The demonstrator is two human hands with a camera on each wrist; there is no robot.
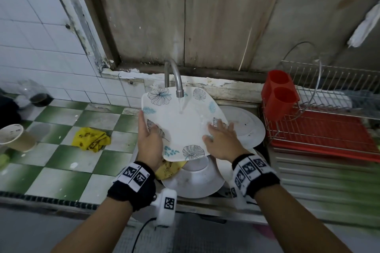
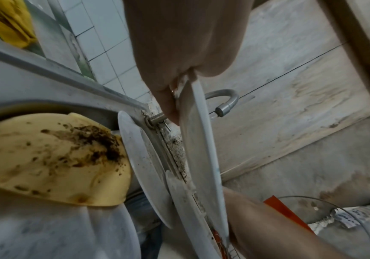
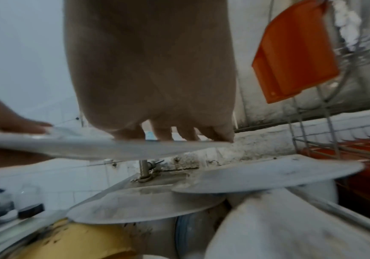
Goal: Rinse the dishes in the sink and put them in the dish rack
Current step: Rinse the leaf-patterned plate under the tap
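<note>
White square-ish ceramic plate with leaf print (image 1: 181, 123) tilted under running curved metal tap (image 1: 176, 80), above sink. Left hand (image 1: 149, 139) grips its left edge; right hand (image 1: 222, 141) flat, rubbing face. Wire dish rack with red tray (image 1: 320, 129) lies right, nearer right hand.

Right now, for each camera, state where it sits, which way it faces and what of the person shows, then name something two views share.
Head: above the sink, looking down at the leaf-patterned plate under the faucet; both forearms, left hand and right hand show.
Left wrist: looks along the left hand toward the faucet; that hand grips the plate's edge.
Right wrist: looks along the right hand, fingers flat on the plate, toward the orange cutlery holder.
Shared: all three show the plate; the holder too.
</note>
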